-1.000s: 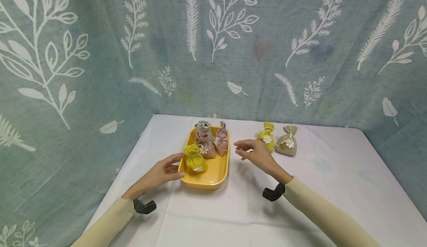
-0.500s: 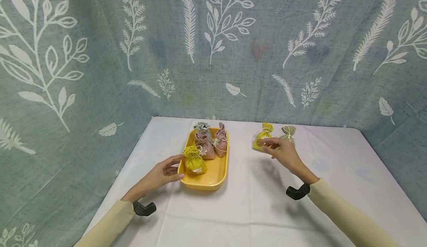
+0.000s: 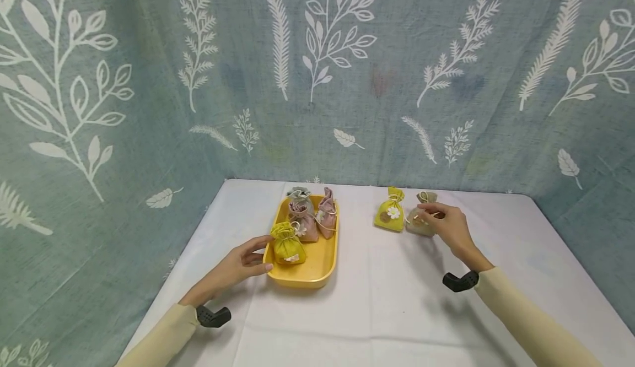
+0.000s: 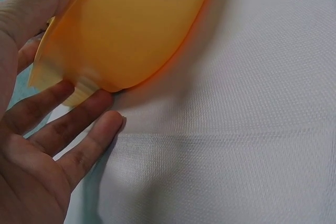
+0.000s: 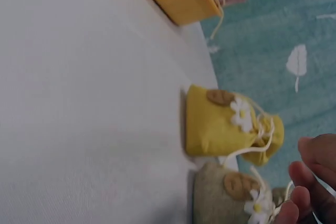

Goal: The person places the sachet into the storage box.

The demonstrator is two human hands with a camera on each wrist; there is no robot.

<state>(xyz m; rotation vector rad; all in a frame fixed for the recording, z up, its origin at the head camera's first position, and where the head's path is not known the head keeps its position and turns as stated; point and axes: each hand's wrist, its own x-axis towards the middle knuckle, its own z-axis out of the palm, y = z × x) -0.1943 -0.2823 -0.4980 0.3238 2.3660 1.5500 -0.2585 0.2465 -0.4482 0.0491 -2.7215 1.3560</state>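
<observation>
At the left, my left hand [image 3: 238, 265] holds the rim of a yellow tray [image 3: 321, 261]; in the left wrist view several fingertips rest against the tray's outer wall [image 4: 136, 30]. My right hand [image 3: 450, 229] is over a beige drawstring pouch [image 3: 418, 228] with a white flower, its fingers loosely bent and partly covering the pouch. In the right wrist view the fingertips are beside that pouch [image 5: 212, 198] near its cord; no firm pinch shows. A yellow drawstring pouch [image 3: 389, 219] stands just left of the beige one.
Inside the tray are another yellow pouch [image 3: 289, 248], two pink pouches, one [image 3: 306, 229] in the middle and one [image 3: 327, 215] at the right, and a grey pouch [image 3: 300, 195]. A leaf-patterned curtain [image 3: 342, 80] hangs behind the white tablecloth [image 3: 367, 301].
My right hand has moved right, from between the tray and the loose pouches, past the yellow pouch to the beige one. The left hand stays at the tray.
</observation>
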